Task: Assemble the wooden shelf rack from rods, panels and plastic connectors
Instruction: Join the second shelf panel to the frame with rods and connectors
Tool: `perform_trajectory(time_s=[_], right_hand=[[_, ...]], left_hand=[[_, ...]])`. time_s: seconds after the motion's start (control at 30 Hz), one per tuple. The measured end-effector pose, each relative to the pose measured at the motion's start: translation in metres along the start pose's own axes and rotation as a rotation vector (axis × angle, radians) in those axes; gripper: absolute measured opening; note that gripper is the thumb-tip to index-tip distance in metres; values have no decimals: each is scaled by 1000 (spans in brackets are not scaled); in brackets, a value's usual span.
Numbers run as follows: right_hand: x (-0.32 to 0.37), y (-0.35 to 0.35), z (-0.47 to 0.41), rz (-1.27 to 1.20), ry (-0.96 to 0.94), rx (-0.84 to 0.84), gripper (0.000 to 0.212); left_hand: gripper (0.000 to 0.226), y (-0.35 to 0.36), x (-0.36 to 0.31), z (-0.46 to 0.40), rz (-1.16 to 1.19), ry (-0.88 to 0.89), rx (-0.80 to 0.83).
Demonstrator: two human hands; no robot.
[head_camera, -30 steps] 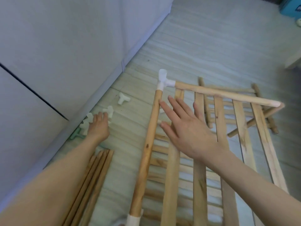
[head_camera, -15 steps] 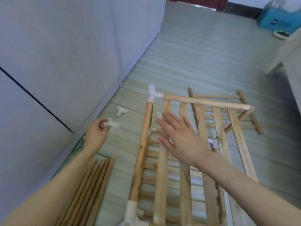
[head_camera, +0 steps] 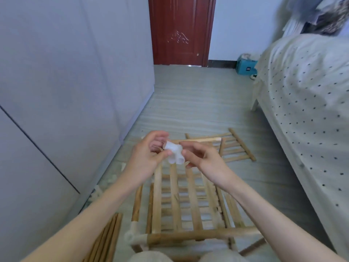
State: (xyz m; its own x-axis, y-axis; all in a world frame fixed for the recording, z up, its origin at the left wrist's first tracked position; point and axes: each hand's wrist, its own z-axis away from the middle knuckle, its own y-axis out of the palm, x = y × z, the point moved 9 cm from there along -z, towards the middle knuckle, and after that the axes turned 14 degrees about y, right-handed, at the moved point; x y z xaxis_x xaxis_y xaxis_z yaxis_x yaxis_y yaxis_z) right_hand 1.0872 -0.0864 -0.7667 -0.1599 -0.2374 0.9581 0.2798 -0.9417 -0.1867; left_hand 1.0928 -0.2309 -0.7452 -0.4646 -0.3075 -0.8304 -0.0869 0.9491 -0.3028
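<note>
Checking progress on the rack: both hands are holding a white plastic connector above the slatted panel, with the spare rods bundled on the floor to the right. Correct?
Not quite. The head view shows the spare rods on the floor to the left. The left hand and right hand do hold the white plastic connector above the slatted panel.

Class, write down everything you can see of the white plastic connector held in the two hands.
The connector is a small, white, slightly see-through plastic piece with several short round sockets branching from one body; one open socket faces the camera. It is held up in the air above the slatted panel, touching no wood. The left hand pinches it; the fingers of the right hand touch its right side.
</note>
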Motion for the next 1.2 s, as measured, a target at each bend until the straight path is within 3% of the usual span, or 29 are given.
perform_trajectory(time_s=[0.17, 0.3, 0.57, 0.73, 0.83, 0.93, 1.0, 1.07, 1.2], right_hand=[[-29, -37, 30, -362, 130, 84, 23], [-38, -43, 52, -425, 126, 162, 31], [-20, -95, 83, -224, -79, -316, 20], [-29, -119, 104, -174, -51, -305, 12], [-49, -138, 117, -132, -14, -357, 4], [-82, -160, 128, 57, 82, -524, 10], [-109, -170, 135, 161, 185, -610, 20], [-138, -174, 139, 210, 283, -636, 25], [-181, -169, 147, 211, 381, -644, 27]], left_hand=[[43, 50, -33, -4, -46, 68, 143], [39, 75, -51, -1, -21, 95, 185], [22, 100, -69, 6, -51, 24, 240], [17, 135, -70, 2, 46, -110, 269], [16, 171, -62, 9, 75, -214, 389], [32, 208, -46, 23, -123, -250, 615], [37, 220, -33, 32, -275, -261, 649], [42, 227, -17, 49, -402, -297, 701], [42, 236, 1, 85, -643, -266, 1001]])
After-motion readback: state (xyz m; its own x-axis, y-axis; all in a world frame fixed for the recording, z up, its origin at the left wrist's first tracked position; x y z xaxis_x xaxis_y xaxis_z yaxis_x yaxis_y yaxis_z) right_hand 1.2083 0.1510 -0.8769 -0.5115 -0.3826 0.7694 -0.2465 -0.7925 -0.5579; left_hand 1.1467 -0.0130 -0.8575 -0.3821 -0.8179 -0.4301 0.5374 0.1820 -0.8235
